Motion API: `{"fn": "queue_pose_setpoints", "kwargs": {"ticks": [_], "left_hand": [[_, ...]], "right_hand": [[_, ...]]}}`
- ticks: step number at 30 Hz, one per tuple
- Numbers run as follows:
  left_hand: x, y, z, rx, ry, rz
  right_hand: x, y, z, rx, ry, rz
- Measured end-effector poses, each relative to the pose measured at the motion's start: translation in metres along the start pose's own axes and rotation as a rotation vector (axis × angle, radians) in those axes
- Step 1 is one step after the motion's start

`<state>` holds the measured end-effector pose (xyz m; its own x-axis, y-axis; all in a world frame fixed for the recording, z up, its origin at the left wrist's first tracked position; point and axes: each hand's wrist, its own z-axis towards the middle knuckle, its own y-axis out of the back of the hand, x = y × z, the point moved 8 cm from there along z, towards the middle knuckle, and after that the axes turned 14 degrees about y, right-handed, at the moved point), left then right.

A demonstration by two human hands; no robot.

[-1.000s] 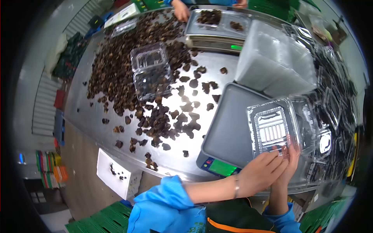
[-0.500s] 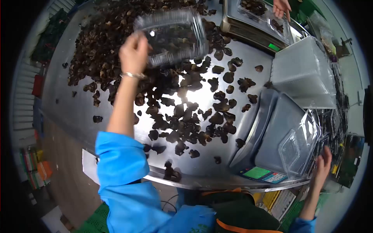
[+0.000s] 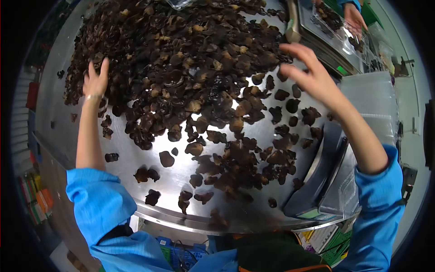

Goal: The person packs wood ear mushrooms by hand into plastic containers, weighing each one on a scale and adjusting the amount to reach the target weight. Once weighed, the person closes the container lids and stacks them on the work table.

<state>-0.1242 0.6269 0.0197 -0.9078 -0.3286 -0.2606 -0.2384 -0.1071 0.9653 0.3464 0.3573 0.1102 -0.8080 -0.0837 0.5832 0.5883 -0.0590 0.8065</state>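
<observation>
A large heap of dark brown wood ear mushrooms point(image 3: 181, 63) covers the far part of the metal table point(image 3: 131, 179). At the heap's left edge, my left hand point(image 3: 96, 81) is open, its spread fingertips against the mushrooms. My right hand point(image 3: 312, 77) reaches in from the right with fingers apart and slightly curved, its fingertips at the heap's right edge. Neither hand holds anything. Loose mushrooms point(image 3: 242, 165) lie scattered between the heap and the near table edge. The end of a clear plastic tray point(image 3: 180, 3) shows at the top, beyond the heap.
On the right stand a scale point(image 3: 319, 199) and a stack of clear plastic trays point(image 3: 369, 97), partly behind my right arm. Another person's hand point(image 3: 354, 20) is over a second scale point(image 3: 328, 43) bearing mushrooms in a clear tray. The table's raised rim point(image 3: 181, 222) runs along the front.
My left hand has let go of the clear plastic tray and moved left to the heap's edge. My right hand has come up from the lower right to the heap. The view has shifted.
</observation>
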Motion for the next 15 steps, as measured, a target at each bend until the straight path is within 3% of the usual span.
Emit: {"fn": "queue_pose_setpoints", "kwargs": {"ticks": [1,2,3,4,5,7,8,11,13,15], "left_hand": [[0.035,-0.023,0.005,0.117,0.133,-0.101],[0.032,-0.042,-0.012,0.243,-0.030,-0.372],[0.015,-0.054,-0.043,0.386,-0.056,-0.313],[-0.011,-0.037,-0.098,0.248,-0.090,-0.167],[-0.041,-0.031,-0.143,0.268,-0.239,-0.221],[-0.071,-0.025,-0.218,0.339,-0.365,-0.413],[-0.076,-0.019,-0.246,0.427,-0.370,-0.557],[-0.070,0.007,-0.316,0.299,-0.602,-0.503],[-0.059,0.015,-0.366,0.347,-0.796,-0.452],[-0.037,0.018,-0.399,0.314,-0.803,-0.484]], "right_hand": [[-0.022,-0.005,0.020,-0.020,-0.053,-0.056],[-0.033,-0.015,0.040,-0.030,-0.134,-0.098],[-0.036,-0.030,0.057,-0.039,-0.214,-0.143],[-0.029,-0.061,0.072,0.048,-0.166,-0.086],[-0.016,-0.093,0.085,0.134,-0.120,-0.028],[0.047,-0.136,0.066,0.334,-0.008,-0.329],[0.058,-0.143,0.057,0.367,0.172,-0.298],[0.070,-0.130,0.012,0.437,0.594,-0.218],[0.063,-0.118,-0.016,0.451,0.594,-0.247],[0.045,-0.100,-0.034,0.327,0.490,-0.152]]}}
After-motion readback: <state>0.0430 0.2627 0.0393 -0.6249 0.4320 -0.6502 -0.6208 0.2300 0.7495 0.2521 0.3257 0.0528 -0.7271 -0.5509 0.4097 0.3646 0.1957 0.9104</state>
